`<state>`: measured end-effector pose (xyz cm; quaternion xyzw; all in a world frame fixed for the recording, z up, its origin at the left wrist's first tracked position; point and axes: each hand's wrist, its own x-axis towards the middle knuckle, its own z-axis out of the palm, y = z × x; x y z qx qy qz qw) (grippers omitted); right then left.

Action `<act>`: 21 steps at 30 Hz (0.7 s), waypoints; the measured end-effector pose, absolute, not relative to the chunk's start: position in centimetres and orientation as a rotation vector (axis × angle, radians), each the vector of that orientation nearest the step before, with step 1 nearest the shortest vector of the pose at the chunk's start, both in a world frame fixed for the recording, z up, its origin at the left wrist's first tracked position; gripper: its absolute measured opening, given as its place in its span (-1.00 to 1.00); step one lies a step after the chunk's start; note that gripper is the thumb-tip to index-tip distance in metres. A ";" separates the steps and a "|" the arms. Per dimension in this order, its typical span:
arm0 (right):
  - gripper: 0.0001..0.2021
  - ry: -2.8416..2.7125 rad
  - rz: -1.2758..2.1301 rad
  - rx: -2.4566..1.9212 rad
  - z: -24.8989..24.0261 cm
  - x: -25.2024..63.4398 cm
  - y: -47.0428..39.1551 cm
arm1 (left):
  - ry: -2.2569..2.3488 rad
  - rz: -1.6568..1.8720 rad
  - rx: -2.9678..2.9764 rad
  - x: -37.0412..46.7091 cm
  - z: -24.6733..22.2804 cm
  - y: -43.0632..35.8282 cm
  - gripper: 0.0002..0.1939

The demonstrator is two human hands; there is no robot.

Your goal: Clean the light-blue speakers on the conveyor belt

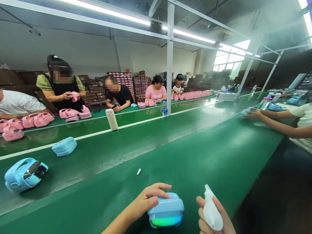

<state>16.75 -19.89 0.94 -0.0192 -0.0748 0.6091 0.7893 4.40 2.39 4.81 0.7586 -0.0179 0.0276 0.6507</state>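
At the bottom centre of the frame the left hand [146, 201] is clamping its fingers over the top of the blue shell [166, 210] resting on the green belt [219, 156], while the right hand [214, 221], just right of it, is gripping a white spray bottle [211, 209] whose nozzle is pointing up and slightly left.

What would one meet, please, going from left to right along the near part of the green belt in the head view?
Blue car-shaped toy → blue ribbed shell → small white piece → left hand on the blue case → right hand holding the white spray bottle.
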 end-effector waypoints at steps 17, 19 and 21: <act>-0.73 -0.218 1.228 0.146 2.5 13.6 -17.5 | -0.094 0.499 1.615 4.5 2.3 0.1 -0.44; -0.75 -0.157 1.208 0.098 3.8 13.3 -19.2 | -0.002 0.548 1.510 4.0 3.0 -0.5 -0.46; -0.75 -0.117 1.168 0.021 5.2 13.1 -20.7 | 0.060 0.583 1.430 2.8 4.5 -0.9 -0.45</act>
